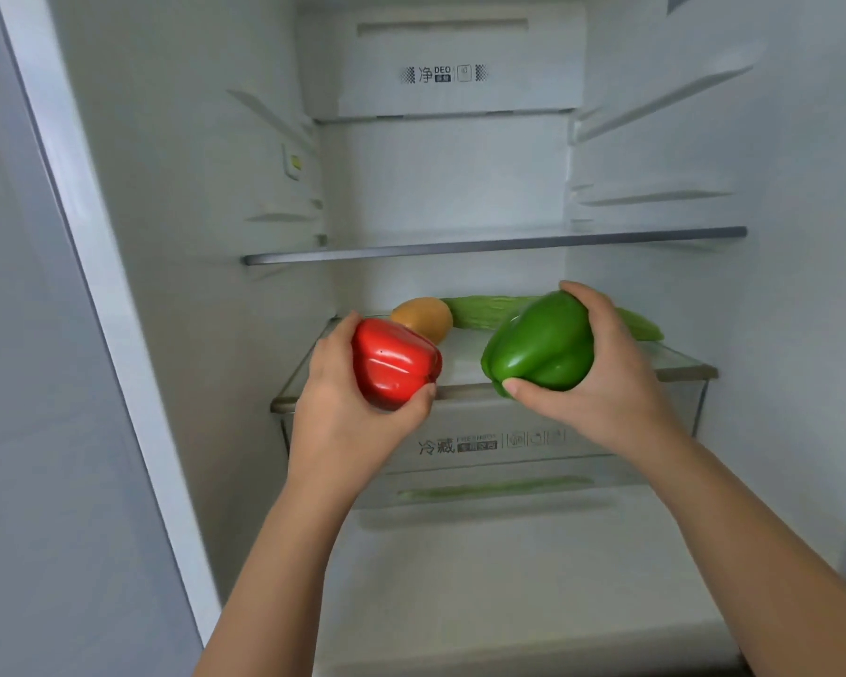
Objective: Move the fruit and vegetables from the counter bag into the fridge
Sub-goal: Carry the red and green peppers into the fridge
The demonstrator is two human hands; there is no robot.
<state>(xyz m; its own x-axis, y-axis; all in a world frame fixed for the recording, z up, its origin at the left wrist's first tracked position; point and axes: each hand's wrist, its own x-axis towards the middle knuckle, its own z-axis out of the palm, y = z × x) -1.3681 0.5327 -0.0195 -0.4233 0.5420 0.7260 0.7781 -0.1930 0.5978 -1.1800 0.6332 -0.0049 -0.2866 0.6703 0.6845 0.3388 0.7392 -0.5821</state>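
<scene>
The left hand (343, 408) is curled round a red pepper (391, 364), cupping it from its left side and from below. The right hand (606, 378) grips a green pepper (540, 344), fingers over the top and thumb on the lower front.

Both peppers hang just above the front rim of the glass shelf (680, 371), so the shelf lies straight ahead of the hands and slightly below them. Neither hand looks clearly nearer to it.

On the shelf, an orange fruit (423, 317) sits just behind the red pepper. A long green vegetable (479, 310) lies along the back of the shelf, its long axis running left to right, and passes behind the green pepper. The front middle of the shelf, between the peppers, is bare, and it looks the likeliest place to set them down. The left hand seems to have less depth, as the orange fruit is close behind.
</scene>
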